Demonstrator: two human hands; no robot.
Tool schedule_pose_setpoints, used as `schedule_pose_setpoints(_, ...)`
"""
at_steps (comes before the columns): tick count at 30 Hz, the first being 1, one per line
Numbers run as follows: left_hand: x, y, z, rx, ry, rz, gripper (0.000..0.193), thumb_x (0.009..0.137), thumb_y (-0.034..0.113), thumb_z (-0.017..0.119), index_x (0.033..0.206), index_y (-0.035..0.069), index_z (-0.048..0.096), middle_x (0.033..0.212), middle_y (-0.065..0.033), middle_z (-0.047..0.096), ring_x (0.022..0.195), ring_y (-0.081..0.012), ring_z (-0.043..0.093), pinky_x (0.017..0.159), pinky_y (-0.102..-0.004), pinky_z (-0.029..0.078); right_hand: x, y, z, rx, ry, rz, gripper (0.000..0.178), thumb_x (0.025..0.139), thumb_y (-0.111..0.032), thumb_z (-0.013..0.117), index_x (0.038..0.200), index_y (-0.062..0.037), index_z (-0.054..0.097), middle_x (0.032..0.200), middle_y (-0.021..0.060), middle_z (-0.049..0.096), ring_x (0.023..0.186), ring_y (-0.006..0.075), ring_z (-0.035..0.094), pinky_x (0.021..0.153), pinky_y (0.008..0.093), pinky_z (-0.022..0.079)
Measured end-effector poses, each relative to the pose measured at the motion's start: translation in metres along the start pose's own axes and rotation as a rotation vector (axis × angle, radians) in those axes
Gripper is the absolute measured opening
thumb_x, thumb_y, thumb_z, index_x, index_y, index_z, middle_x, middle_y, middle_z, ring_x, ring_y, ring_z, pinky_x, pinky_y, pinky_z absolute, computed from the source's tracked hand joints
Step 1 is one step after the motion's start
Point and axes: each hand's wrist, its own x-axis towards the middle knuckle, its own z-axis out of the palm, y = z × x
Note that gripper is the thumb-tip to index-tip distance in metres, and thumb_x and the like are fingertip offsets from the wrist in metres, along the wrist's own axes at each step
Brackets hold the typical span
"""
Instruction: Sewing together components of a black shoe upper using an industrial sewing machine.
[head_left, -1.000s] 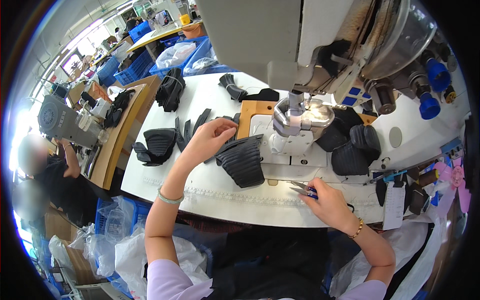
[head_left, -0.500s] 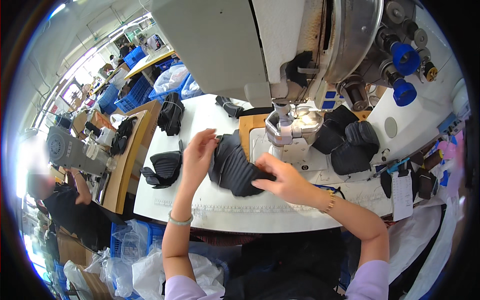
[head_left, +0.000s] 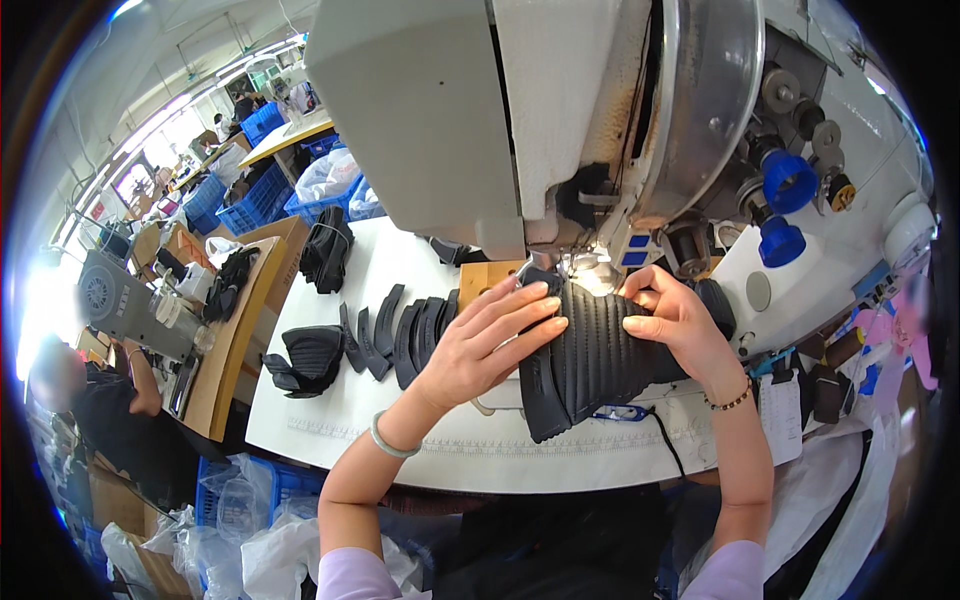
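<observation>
A black padded fabric piece with stitched ribs point(head_left: 600, 345) lies below the sewing machine's needle area point(head_left: 590, 270). My left hand point(head_left: 490, 345) rests on its left side with fingers stretched out flat. Close to those fingertips, a small black part point(head_left: 541, 280) sits at the ribbed piece's upper left corner. My right hand point(head_left: 680, 320) pinches the upper right of the ribbed piece, thumb on top and fingers curled. Several curved black strips point(head_left: 408, 340) lie fanned out left of my left hand. The needle tip is hard to make out.
A black ribbed piece point(head_left: 312, 358) and a tied black bundle point(head_left: 326, 250) are on the white table point(head_left: 300, 425) at left. Blue scissors or snips point(head_left: 622, 412) lie near the front edge. Large machine head point(head_left: 420, 120) overhangs the middle. Another person point(head_left: 130, 410) works at far left.
The ribbed piece has moved right and lies in front of the needle area, turned. Both hands moved right with it. Curved strips now show spread on the table at left.
</observation>
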Motion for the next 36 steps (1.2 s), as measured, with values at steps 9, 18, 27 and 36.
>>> schedule_pose_setpoints(9,0.022,0.017,-0.003,0.087,-0.039,-0.054,0.042,0.069,0.003,0.067,0.111,0.005,0.07,0.109,-0.0102,0.066,0.1,-0.0286,0.067,0.088,-0.0377,0.059,-0.034,-0.03,0.025,-1.066,-0.065,-0.529,0.06,0.07,-0.009,0.074,0.128,-0.0059,0.056,0.128,0.0128,0.052,0.117,0.029,0.052,0.105,0.0416,0.038)
schedule_pose_setpoints(18,0.027,0.014,0.003,0.127,0.001,-0.004,0.038,0.069,0.004,0.067,0.106,0.005,0.072,0.104,-0.0096,0.066,0.097,-0.0269,0.067,0.082,-0.0347,0.061,-0.001,0.008,0.031,-1.214,0.259,-0.946,0.041,0.068,-0.015,0.073,0.107,-0.006,0.068,0.099,0.0059,0.063,0.09,0.025,0.061,0.083,0.0387,0.052)
schedule_pose_setpoints(27,0.02,0.011,0.005,0.138,-0.036,0.019,0.041,0.072,0.01,0.065,0.113,0.005,0.07,0.107,-0.0068,0.06,0.107,-0.0254,0.062,0.094,-0.0355,0.057,-0.002,0.019,0.031,-1.237,0.324,-0.988,0.039,0.065,-0.012,0.071,0.103,-0.0063,0.071,0.09,0.0025,0.062,0.084,0.0232,0.06,0.078,0.0358,0.052)
schedule_pose_setpoints(36,0.025,0.013,0.002,0.12,-0.044,0.032,0.038,0.074,0.008,0.066,0.111,0.0,0.068,0.106,-0.009,0.062,0.106,-0.0256,0.063,0.098,-0.038,0.055,-0.001,0.016,0.033,-1.229,0.339,-0.977,0.038,0.064,-0.014,0.072,0.102,-0.0075,0.072,0.091,0.0035,0.063,0.086,0.0235,0.061,0.078,0.035,0.052)
